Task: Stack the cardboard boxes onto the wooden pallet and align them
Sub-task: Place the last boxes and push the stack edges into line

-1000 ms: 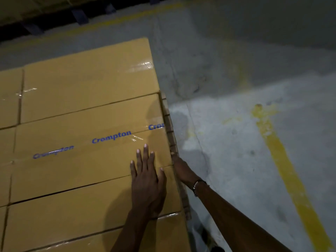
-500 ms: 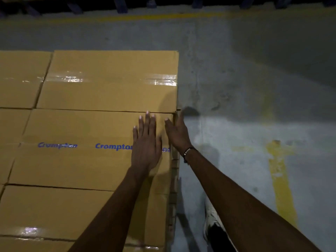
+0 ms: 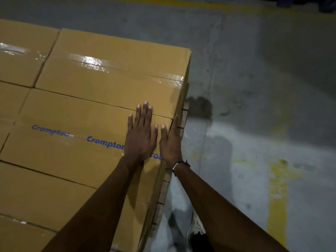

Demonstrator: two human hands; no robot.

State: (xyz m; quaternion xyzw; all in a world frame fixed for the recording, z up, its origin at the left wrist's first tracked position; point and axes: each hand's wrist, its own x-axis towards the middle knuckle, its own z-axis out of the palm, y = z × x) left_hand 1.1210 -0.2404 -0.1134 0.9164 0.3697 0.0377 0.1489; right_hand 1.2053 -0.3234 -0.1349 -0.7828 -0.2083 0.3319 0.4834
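Several tan cardboard boxes lie packed side by side in a flat layer. The one under my hands (image 3: 76, 142) has blue "Crompton" print along its tape. My left hand (image 3: 141, 135) lies flat on its top near the right end, fingers straight. My right hand (image 3: 171, 140) sits at the box's right top edge, thumb on top and fingers down the side face. Beyond it lies another box (image 3: 116, 70) with shiny clear tape. The wooden pallet (image 3: 164, 186) shows only as a strip of slats below the boxes' right side.
Grey concrete floor (image 3: 254, 106) stretches to the right of the stack, with a worn yellow painted line (image 3: 277, 197) and another yellow line along the far edge. My shoe (image 3: 197, 231) stands on the floor close to the pallet's right side.
The view has swung and the stack now looks turned. My left hand stays flat on the printed box. My right hand came up from the side to the box's top edge.
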